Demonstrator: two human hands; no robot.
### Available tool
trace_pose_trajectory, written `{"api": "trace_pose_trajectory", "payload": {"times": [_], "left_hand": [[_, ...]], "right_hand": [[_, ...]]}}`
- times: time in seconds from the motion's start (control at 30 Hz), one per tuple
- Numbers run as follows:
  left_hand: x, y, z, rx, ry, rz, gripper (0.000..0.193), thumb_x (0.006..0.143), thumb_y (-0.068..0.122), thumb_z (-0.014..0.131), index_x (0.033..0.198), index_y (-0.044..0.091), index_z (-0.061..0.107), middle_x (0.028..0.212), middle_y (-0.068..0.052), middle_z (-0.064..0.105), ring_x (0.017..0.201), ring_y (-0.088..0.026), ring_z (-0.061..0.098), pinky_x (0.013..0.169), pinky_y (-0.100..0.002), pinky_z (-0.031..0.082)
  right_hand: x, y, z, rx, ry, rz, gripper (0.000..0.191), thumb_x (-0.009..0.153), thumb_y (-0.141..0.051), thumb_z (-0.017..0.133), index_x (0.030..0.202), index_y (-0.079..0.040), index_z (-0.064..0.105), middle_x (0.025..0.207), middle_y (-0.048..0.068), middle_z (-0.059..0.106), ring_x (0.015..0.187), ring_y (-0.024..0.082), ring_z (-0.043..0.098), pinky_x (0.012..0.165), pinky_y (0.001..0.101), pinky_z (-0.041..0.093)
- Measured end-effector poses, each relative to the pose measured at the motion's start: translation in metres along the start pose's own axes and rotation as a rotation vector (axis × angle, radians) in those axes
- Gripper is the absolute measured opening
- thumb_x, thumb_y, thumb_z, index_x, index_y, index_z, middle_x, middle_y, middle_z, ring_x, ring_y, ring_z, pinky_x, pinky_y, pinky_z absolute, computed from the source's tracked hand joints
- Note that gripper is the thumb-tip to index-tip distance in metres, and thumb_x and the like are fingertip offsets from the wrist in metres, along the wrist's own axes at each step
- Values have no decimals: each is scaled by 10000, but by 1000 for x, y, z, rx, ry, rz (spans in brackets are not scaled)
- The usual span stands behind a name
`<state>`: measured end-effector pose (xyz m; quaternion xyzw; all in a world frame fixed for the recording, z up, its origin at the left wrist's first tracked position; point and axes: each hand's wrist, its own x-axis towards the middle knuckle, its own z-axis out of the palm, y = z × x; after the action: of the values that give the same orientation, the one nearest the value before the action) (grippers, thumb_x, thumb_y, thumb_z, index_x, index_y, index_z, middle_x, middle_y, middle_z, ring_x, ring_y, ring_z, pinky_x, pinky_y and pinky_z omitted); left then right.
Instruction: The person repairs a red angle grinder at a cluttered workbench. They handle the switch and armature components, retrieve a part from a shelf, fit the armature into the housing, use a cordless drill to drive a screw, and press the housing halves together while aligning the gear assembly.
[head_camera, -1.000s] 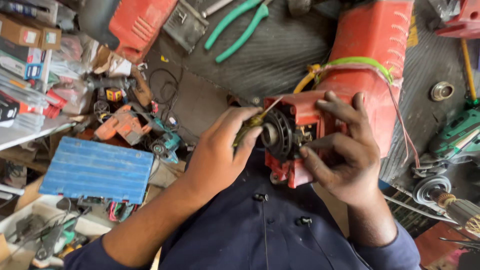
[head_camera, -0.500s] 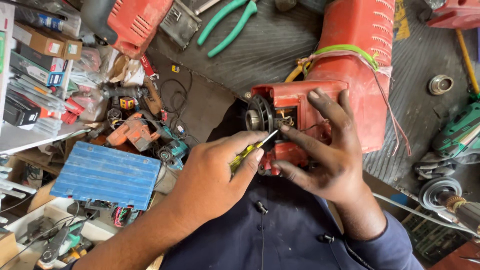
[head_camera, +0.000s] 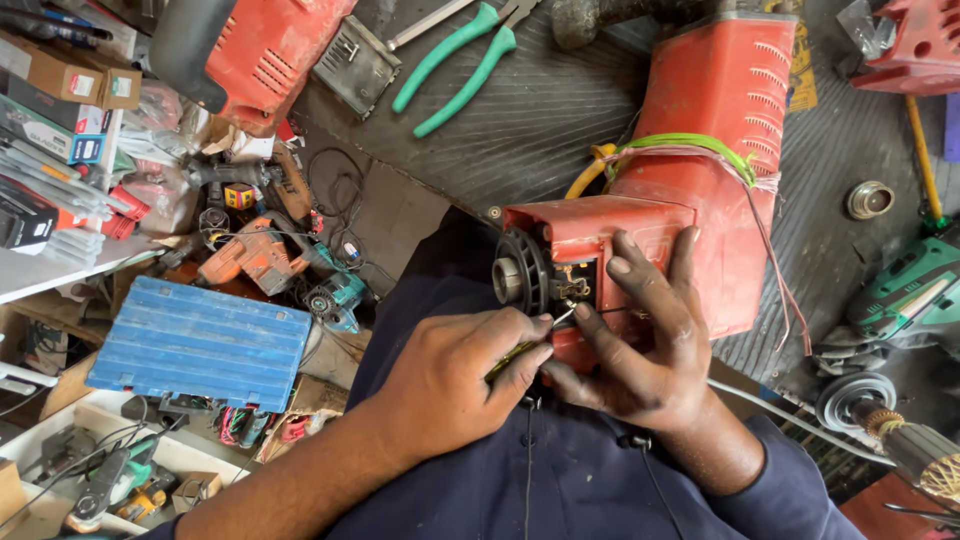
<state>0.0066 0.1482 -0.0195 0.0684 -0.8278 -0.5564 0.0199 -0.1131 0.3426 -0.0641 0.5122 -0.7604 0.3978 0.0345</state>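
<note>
A large red power tool body (head_camera: 700, 150) lies on the ribbed mat, its open end with a black round fan (head_camera: 520, 272) facing me. My left hand (head_camera: 455, 375) grips a small yellow-handled screwdriver (head_camera: 520, 350), its tip touching the metal part inside the opening. My right hand (head_camera: 645, 335) rests on the red housing, fingers spread over its lower edge, thumb near the screwdriver tip. A green band and thin wires wrap the tool's middle.
Green-handled pliers (head_camera: 455, 65) lie on the grey ribbed mat (head_camera: 560, 120) at the top. Another red tool housing (head_camera: 270, 50) sits top left. A blue ribbed case (head_camera: 200, 340), boxes and small tools crowd the left. A green tool (head_camera: 905, 290) and a motor rotor (head_camera: 890, 420) lie on the right.
The view shifted so the tool sits slightly lower. My left hand brought the screwdriver tip up into the tool's opening. My right hand stayed on the housing.
</note>
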Motion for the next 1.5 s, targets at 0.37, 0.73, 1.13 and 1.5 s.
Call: {"api": "trace_pose_trajectory", "payload": {"times": [0.37,0.73,1.13,1.5], "left_hand": [[22,24,-11,98,-6,-75,176,926,129,740,1057,37,667,950,-127,754,835,-321,758,678,-379,594],[52,55,-94,420,-82,-105,246,1009,228,621,1110,14,553,871,-47,682,756,-271,716,615,-408,508],[45,-28,-2,-67,-1,-564,823,753,487,820,1259,-30,427,1105,-184,695,1047,-295,724,912,-397,548],[45,-24,15,-6,67,-604,764,727,423,832,1192,-39,439,984,-181,703,899,-237,736,821,-358,587]], "right_hand": [[-3,0,0,-102,-15,46,534,821,-489,854,1150,-86,732,1334,238,501,1244,480,622,1169,768,326],[-6,-3,-8,-84,-72,159,779,741,-609,846,1290,-85,669,1482,322,343,1430,519,371,1252,743,172],[-4,6,-17,-150,-287,125,972,593,-649,906,1387,-182,595,1521,237,383,1472,516,380,1217,783,193],[-5,13,-16,-149,-230,60,968,651,-740,870,1378,-181,561,1486,249,468,1397,517,418,1167,772,168]]}}
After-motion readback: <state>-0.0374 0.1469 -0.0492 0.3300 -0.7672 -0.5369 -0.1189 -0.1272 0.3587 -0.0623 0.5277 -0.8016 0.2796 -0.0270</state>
